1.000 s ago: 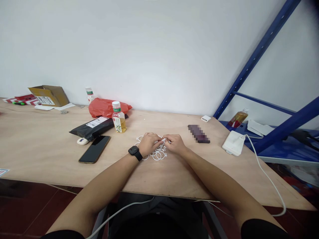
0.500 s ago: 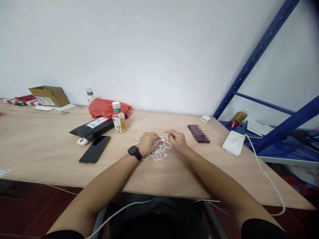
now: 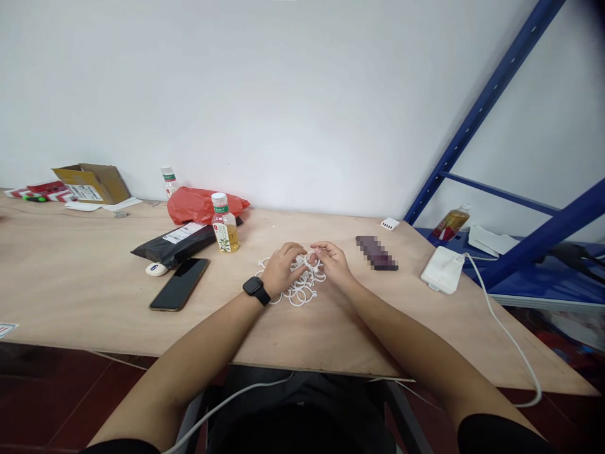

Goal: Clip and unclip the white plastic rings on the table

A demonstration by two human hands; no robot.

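Several thin white plastic rings lie in a loose, overlapping pile on the wooden table, in front of me. Over the left and upper part of the pile is my left hand, with a black watch on its wrist; its fingers curl round and close on a white ring. My right hand is at the pile's upper right edge, thumb and index finger pinched on a white ring that stands up between the two hands. The fingertips partly hide the rings beneath.
Left of the hands are a dark phone, a black package, a drink bottle and a red bag. To the right lie a pixelated dark object and a white power adapter with a cable. A blue metal frame stands beyond.
My right hand has shifted slightly left towards my left hand, and its fingers have closed on a ring. A white ring now shows raised between the fingertips.
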